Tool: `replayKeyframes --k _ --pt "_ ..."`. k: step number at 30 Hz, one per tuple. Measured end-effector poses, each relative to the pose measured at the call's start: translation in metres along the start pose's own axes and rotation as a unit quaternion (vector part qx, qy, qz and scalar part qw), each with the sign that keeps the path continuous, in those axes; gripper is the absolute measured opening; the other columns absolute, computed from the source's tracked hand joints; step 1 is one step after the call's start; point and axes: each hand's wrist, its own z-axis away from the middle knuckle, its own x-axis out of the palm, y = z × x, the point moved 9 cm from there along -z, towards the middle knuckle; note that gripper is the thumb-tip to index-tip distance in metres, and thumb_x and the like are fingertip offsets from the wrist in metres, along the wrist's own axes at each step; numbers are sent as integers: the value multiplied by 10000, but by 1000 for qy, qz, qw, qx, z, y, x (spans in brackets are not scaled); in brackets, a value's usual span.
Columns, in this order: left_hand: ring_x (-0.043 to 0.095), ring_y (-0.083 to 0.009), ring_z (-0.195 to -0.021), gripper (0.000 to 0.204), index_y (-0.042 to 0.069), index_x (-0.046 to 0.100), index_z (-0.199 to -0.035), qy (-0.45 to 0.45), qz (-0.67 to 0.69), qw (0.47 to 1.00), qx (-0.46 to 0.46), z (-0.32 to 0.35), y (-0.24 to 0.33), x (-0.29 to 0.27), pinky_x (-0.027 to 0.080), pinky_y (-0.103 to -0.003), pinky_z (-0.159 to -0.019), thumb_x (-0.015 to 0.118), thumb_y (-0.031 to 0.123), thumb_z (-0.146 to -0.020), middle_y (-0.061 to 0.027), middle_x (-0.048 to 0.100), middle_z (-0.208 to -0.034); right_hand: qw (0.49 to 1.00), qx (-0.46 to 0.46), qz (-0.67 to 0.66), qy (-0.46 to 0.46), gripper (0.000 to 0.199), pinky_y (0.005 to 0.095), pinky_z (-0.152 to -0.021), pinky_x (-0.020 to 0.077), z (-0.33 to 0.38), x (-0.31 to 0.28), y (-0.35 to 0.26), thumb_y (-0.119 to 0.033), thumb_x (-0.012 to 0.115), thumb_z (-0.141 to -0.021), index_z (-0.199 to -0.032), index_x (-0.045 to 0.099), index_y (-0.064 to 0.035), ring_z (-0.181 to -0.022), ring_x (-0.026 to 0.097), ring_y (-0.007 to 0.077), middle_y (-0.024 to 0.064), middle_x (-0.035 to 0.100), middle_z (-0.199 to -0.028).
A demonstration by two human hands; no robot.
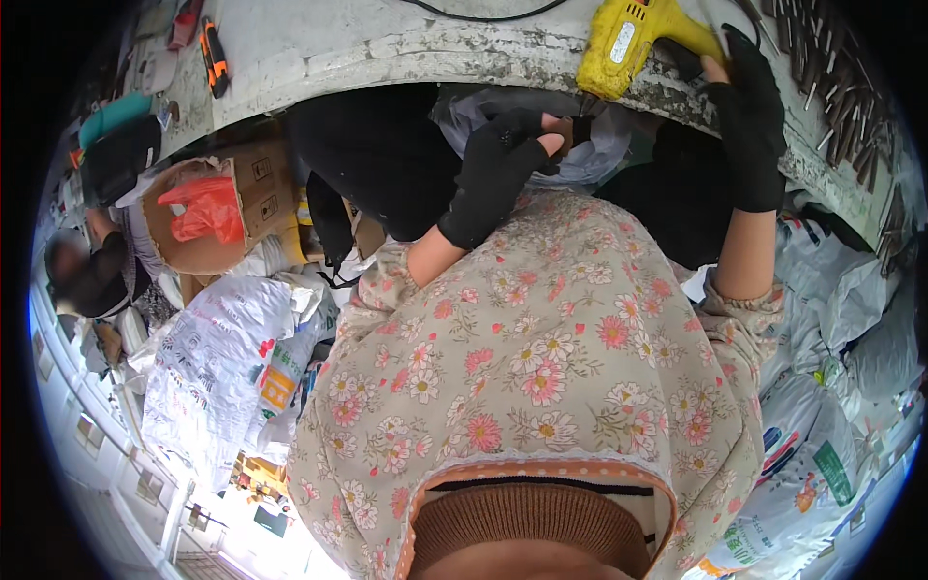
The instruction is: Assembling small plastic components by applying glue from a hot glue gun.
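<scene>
My left hand (495,174), in a black fingerless glove, pinches a small brown piece with a dark end (576,132) just below the table edge. My right hand (754,121), gloved the same way, is closed at the handle end of a yellow glue gun (619,50); part of this grip is hidden. The gun's nozzle points down toward the brown piece, very near it. Whether they touch I cannot tell. Behind the left hand hangs a translucent plastic bag (604,159).
Many dark brown strips (829,72) lie on the worn white table (387,53) at right. An orange-black utility knife (214,60) lies at left. A cardboard box (266,198) holding a red bag stands left, above white sacks (217,367). More sacks (802,464) fill the right. Another person (97,266) is far left.
</scene>
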Motion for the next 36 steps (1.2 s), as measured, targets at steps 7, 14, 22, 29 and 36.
replayKeyframes --k 7,14,22,29,36 --pt "606 -104 -639 249 -39 605 -1036 7 -8 999 -37 0 -9 2 480 -227 -576 663 67 -819 -81 653 -809 971 77 179 -137 591 340 -865 463 -1 22 -4 -236 701 -800 -1313 462 -63 -1052 580 234 147 498 -1284" --pt "612 -118 -599 226 -32 599 -1015 11 3 999 -42 -5 -7 8 478 -233 -536 659 69 -823 -76 647 -766 966 -59 221 -122 646 369 -949 439 -2 13 -19 -113 763 -680 -1270 503 -66 -1160 523 292 173 528 -1263" --pt "594 -96 -601 200 -17 615 -992 19 -18 998 -51 -3 -4 11 441 -209 -520 640 117 -846 -58 644 -749 981 -60 145 -116 609 360 -900 470 -1 6 -3 3 729 -671 -1243 523 -46 -1093 558 313 156 581 -1182" --pt "537 -76 -590 225 4 618 -987 3 -89 996 29 4 20 6 415 -210 -545 597 206 -888 -19 614 -728 999 -20 -7 -49 425 306 -902 446 2 16 -31 -47 622 -824 -1234 517 -16 -1073 577 233 132 572 -1216" --pt "518 -82 -597 244 120 561 -790 -11 401 887 -228 7 -14 22 418 -228 -525 611 336 -892 29 558 -699 885 162 -274 -340 406 285 -819 463 87 17 -87 -21 634 -818 -1219 571 -47 -952 621 211 110 645 -1110"
